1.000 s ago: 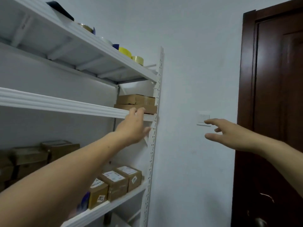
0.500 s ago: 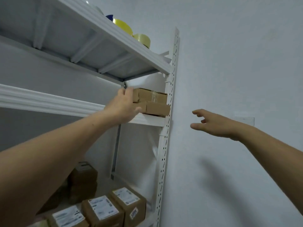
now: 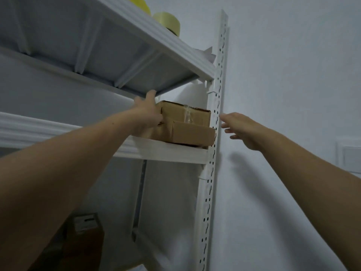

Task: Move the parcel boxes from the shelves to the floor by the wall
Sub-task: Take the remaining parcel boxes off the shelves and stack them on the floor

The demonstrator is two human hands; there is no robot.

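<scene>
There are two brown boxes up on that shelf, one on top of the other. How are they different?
The top box has a strip of clear tape across it; the bottom box's front shows none. The top box rests on the bottom box, which lies on the shelf. The left hand grips the top box's end; the bottom box juts further forward. Both are plain brown cardboard.
</scene>
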